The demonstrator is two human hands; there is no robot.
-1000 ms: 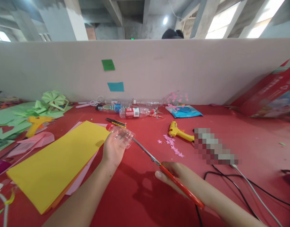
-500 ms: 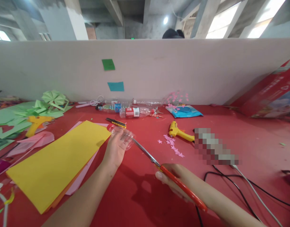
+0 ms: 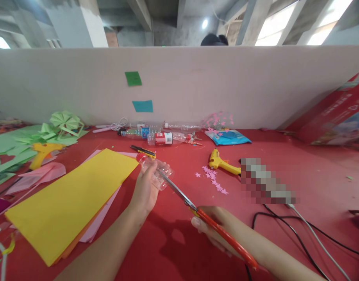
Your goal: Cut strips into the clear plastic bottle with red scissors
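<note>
"Red-capped bottle piece [image 3: 166,168]: where now?"

"Grasped by the left hand [image 3: 144,191], thumb over it. It has shifted toward the right hand [image 3: 218,214]; the scissors [image 3: 209,221] overlap it more than half a second ago, so the cutting looks further along."

"Pose?"

"Left forearm slants forward, beside yellow paper [image 3: 74,203] on its outer side. Right hand grips the scissors' handles, blades angled toward the left."

- To my left: yellow paper [image 3: 74,203] over pink sheets [image 3: 94,227].
- To my right: a yellow glue gun [image 3: 226,168] near pink stars [image 3: 209,171].
- Ahead of me: a red-labelled bottle [image 3: 164,138] on its side; a blue packet [image 3: 233,138].
- Facing me: a pale partition [image 3: 240,86] bearing green [image 3: 133,78] and blue notes [image 3: 142,106].
</note>
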